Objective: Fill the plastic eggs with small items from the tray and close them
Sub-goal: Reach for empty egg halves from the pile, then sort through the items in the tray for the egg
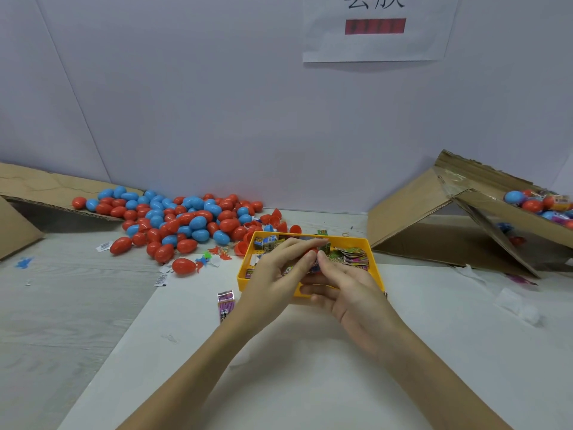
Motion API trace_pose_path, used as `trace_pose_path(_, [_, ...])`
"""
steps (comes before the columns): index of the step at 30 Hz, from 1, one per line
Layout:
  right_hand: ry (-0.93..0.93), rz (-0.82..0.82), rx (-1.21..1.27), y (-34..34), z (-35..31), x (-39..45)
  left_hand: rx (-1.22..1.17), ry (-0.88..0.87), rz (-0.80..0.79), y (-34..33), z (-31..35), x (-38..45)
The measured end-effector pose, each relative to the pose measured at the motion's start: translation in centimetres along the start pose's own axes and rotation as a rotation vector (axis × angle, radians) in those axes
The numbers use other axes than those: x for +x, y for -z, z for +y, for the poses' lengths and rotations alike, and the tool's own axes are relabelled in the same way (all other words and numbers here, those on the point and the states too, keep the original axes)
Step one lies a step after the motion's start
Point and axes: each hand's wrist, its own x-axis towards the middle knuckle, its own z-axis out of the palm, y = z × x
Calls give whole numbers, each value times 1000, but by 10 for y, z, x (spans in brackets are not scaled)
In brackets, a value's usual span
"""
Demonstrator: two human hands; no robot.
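A yellow tray [370, 247] with small printed packets and little boxes sits at the table's middle. Over it, my left hand [276, 270] and my right hand [344, 285] meet around a red plastic egg [311, 251], mostly hidden by my fingers. My left fingers curl over the egg from the left. My right thumb and fingers pinch at it from the right, with a small item at the fingertips. A large heap of red and blue eggs [186, 220] lies at the back left, with some open red halves [280, 226] beside the tray.
A cardboard box [483, 225] tilted at the right holds filled eggs [533, 204]. Flattened cardboard [37, 187] lies at the back left. A purple packet [225, 302] rests left of my left wrist. Small toy figures [214, 256] and paper scraps lie near the heap.
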Motion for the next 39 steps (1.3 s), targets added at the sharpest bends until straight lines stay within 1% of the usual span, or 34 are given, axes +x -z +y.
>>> trace_pose_path(4, [-13, -8, -12, 5, -1, 2, -10, 6, -1, 1, -1, 1])
trace_pose_path(8, [-44, -35, 8, 9, 0, 4, 48, 1, -23, 3, -5, 1])
trace_pose_path(11, [-97, -32, 51, 14, -6, 8, 62, 48, -27, 3, -6, 2])
trace_pose_path(13, [-167, -24, 178, 21, -18, 16, 43, 98, 17, 5, -6, 2])
trace_pose_path(15, [-194, -18, 379, 33, -45, 27, 86, 101, 87, 11, -7, 3])
trace_pose_path(17, [-72, 30, 587, 53, -81, 40, 168, 94, 139, 16, -7, 6])
trace_pose_path(19, [126, 105, 753, 75, -115, 50, 220, 108, 182, 19, -9, 9])
trace_pose_path(21, [267, 161, 816, 90, -133, 57, 268, 126, 204, 22, -13, 10])
trace_pose_path(22, [288, 185, 796, 95, -132, 61, 302, 134, 206, 24, -16, 10])
trace_pose_path(24, [232, 211, 660, 99, -114, 64, 379, 148, 206, 32, -22, 12])
trace_pose_path(26, [121, 168, 492, 95, -82, 63, 452, 145, 232, 42, -32, 14])
trace_pose_path(28, [27, 104, 375, 86, -51, 58, 556, 150, 277, 56, -44, 15])
trace_pose_path(30, [-8, 73, 292, 77, -29, 54, 671, 167, 323, 70, -56, 15])
trace_pose_path(32, [0, 61, 195, 70, -19, 53, 771, 191, 342, 83, -66, 14])
trace_pose_path(34, [29, 69, 136, 66, -17, 52, 857, 220, 288, 93, -75, 14])
trace_pose_path(36, [59, 84, 130, 67, -16, 52, 931, 226, 184, 99, -82, 14])
trace_pose_path(39, [82, 86, 142, 67, -15, 50, 936, 201, 33, 100, -88, 14])
